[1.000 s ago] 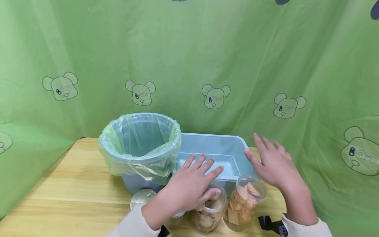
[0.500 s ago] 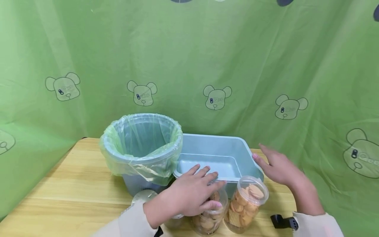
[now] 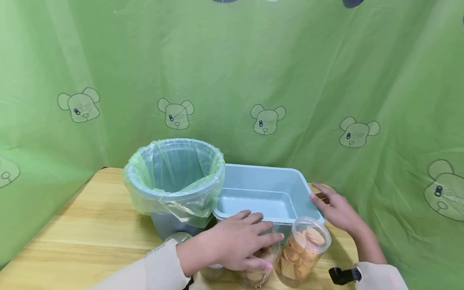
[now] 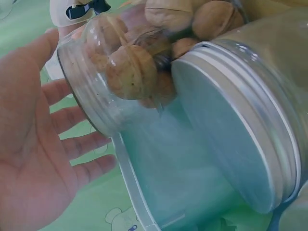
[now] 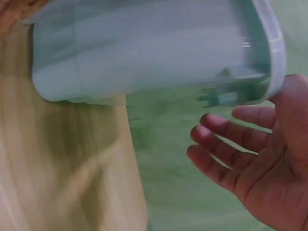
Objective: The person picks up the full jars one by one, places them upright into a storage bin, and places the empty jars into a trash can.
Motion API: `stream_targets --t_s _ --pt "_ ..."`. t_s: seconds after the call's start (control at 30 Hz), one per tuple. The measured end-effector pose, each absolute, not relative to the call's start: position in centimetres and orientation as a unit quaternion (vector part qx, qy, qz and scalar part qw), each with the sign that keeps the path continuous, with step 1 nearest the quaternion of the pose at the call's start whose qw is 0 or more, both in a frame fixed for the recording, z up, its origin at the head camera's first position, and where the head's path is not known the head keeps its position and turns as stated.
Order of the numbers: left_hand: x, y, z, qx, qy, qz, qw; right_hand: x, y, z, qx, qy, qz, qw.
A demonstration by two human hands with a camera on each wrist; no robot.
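Note:
My left hand [image 3: 237,243] hovers over a clear jar of walnuts [image 4: 132,72], fingers spread. In the left wrist view the palm faces the jar's mouth and the fingertips are close to its rim; contact is unclear. Beside it is a jar with a silver lid [image 4: 226,130]. My right hand [image 3: 337,209] is at the right end of a light blue plastic basin [image 3: 261,177]. Its thumb meets the basin's rim, while the loosely bent fingers stay outside, apart from the wall. To the right of the walnuts stands a clear jar of orange biscuits [image 3: 299,257].
A blue bin lined with a green bag [image 3: 174,197] stands left of the basin, overlapping its left end in view. All of it rests on a wooden table [image 3: 83,229]. A green curtain with bear faces [image 3: 224,72] hangs behind.
My right hand has come down to the basin's right rim, its fingers bending. My left hand has lowered slightly toward the walnut jar. The containers keep their places.

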State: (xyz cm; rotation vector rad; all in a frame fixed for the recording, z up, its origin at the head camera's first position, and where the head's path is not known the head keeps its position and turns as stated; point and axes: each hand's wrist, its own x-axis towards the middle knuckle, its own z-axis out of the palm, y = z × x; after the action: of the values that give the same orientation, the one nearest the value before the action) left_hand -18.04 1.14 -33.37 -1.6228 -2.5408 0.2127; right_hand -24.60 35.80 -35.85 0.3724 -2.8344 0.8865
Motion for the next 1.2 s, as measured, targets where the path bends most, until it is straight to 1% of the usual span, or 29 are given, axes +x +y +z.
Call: stream_targets --t_s 0.27,0.4,0.73,1.2 --pt "-18.1 1.2 -33.3 -0.560 -0.816 0.103 0.100 -24.7 36.2 -37.4 0.130 -0.912 0.378 0.090" --pt "-18.0 1.2 -33.5 -0.566 -0.809 0.112 0.111 -24.5 36.2 -37.7 0.115 -0.909 0.390 0.095" --pt "-18.1 1.1 -33.7 -0.571 -0.808 0.092 0.114 -24.7 35.8 -38.3 0.092 -0.895 0.427 0.094" --pt "-18.2 1.3 -33.4 -0.571 -0.811 0.080 0.097 -24.5 35.6 -38.9 0.063 -0.889 0.442 0.101"
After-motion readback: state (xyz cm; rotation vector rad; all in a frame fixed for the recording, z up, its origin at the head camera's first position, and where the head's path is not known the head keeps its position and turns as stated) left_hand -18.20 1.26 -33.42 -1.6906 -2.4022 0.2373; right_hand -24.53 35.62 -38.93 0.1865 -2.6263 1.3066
